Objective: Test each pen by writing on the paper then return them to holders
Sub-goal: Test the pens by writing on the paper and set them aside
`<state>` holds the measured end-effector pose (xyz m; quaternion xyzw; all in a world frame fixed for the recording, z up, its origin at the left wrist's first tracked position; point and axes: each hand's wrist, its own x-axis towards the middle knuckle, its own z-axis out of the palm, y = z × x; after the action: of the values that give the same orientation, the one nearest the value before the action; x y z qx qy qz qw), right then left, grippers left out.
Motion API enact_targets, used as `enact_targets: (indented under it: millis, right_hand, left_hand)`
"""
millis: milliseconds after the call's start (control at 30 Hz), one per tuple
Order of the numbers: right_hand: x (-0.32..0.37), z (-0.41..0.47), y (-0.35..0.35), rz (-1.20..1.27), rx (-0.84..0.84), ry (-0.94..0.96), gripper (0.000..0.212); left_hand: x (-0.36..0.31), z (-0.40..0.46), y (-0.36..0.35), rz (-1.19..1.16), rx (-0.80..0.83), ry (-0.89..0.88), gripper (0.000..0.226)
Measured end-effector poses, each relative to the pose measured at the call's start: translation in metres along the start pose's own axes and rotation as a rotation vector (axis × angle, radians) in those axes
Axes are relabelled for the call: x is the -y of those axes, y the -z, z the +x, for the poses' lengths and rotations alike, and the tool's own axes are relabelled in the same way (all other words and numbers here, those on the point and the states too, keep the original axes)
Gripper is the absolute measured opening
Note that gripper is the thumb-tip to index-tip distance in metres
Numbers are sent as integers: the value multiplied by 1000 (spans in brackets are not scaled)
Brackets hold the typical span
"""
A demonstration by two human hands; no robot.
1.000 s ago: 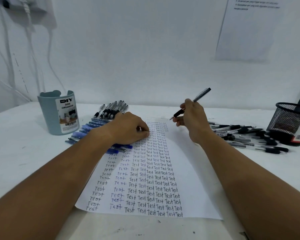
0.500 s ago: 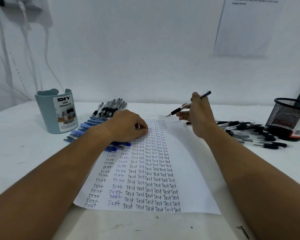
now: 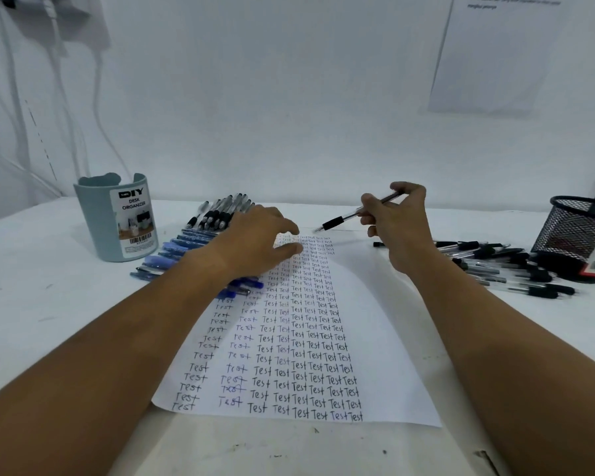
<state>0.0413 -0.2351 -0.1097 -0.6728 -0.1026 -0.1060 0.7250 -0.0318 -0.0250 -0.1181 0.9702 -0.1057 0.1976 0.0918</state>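
Tabletop (image 3: 49, 324): white, and it carries everything you are working with.
Paper (image 3: 375, 338): lies in front of you between your forearms, its left and middle filled with columns of the word "Test", its right part bare.
Mesh holder (image 3: 577, 228): black, stands at the far right edge.
Blue-grey holder (image 3: 114, 218): stands far left, labelled "DIY DESK ORGANIZER".
Right pen pile (image 3: 502, 266): black-gripped pens lie loose between the paper and the mesh holder.
Left pen rows (image 3: 193, 242): blue and black pens lie side by side next to the blue-grey holder.
Left hand (image 3: 255, 242): your fingers are loosely bent over the paper's top left, gripping nothing.
Right hand (image 3: 399, 225): raised above the paper's far edge, you pinch the pen.
Pen (image 3: 340, 219): black grip, tip pointing down-left, clear of the sheet.
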Motion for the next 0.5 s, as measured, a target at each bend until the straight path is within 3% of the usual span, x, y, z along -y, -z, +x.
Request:
enact_targets:
  millis: [433, 500]
  right_hand:
    - [5, -10, -8, 24, 141, -53, 32]
    - [4, -9, -9, -95, 104, -14, 25]
  left_hand:
    - [-7, -1, 4, -52, -179, -70, 27]
    - [-5, 0, 6, -55, -193, -14, 27]
